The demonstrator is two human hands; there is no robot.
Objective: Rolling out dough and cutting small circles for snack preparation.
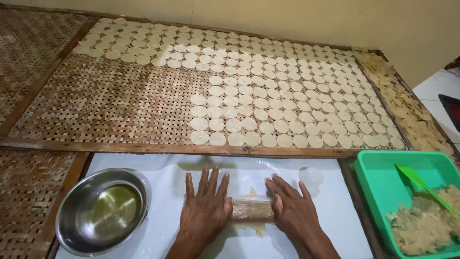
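Observation:
My left hand and my right hand press flat, fingers spread, on the two ends of a short brown roller. The roller lies across a thin patch of pale dough on a white plastic sheet. A round clear disc sits on the sheet just beyond my right hand. Beyond the sheet, a woven bamboo tray carries several rows of round pale dough discs over its right half and far edge.
A steel bowl with oily liquid stands at the left of the sheet. A green plastic tub at the right holds beige dough and a green spatula. A second tray with irregular pieces lies far right. More bamboo trays lie left.

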